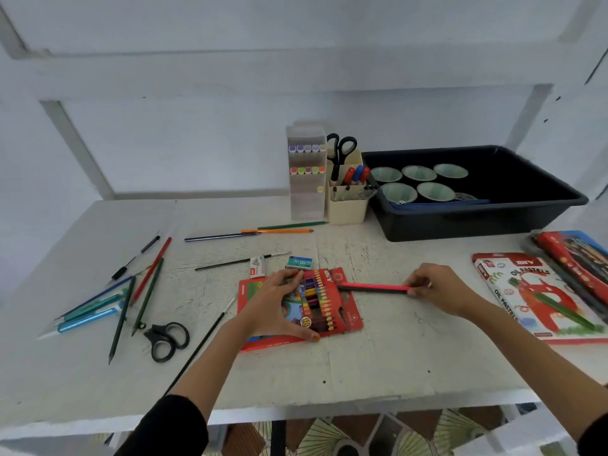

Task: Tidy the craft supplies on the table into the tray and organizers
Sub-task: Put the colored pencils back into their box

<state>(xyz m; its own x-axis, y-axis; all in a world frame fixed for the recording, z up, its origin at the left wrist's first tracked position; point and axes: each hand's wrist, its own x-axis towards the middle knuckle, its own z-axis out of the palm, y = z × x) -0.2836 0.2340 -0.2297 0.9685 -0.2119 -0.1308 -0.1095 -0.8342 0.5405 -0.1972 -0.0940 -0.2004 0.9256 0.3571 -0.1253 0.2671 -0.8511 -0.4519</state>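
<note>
My left hand grips a red box of coloured pencils lying flat at the table's middle, fingers over its top edge and thumb at its lower edge. To its right, my right hand pinches the end of a red and black pencil whose tip points at the open box. The black tray holding several green cups stands at the back right. Beside it are a beige pen holder with scissors and markers, and a clear marker organizer.
Loose pencils, pens and glitter tubes lie at the left with black scissors. More pencils, a brush, an eraser and a staples box sit behind the red box. Oil pastels boxes lie at the right edge.
</note>
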